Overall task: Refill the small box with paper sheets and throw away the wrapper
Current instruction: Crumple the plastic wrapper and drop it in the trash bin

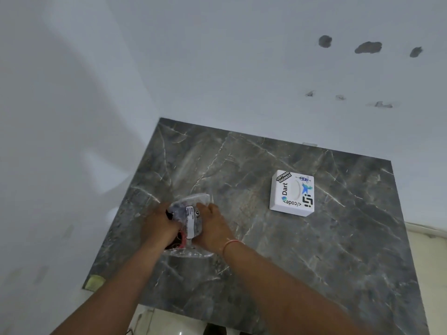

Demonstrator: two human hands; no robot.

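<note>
Both hands work at the left part of the dark grey marble-patterned table (266, 250). The left hand (158, 224) and the right hand (214, 226) each have their grip clamped on a clear plastic wrapper (191, 218), one on either side of it; the wrapper sits low over the table, and whether it rests on the surface cannot be told. It carries a white label with dark print, too small to read, and shows red and dark contents inside. A thin pink band circles the right wrist. The small white box (292, 193), closed and covered in stickers, lies on the table well apart to the right, untouched. A white wall (217, 56) with grey patches stands behind.
</note>
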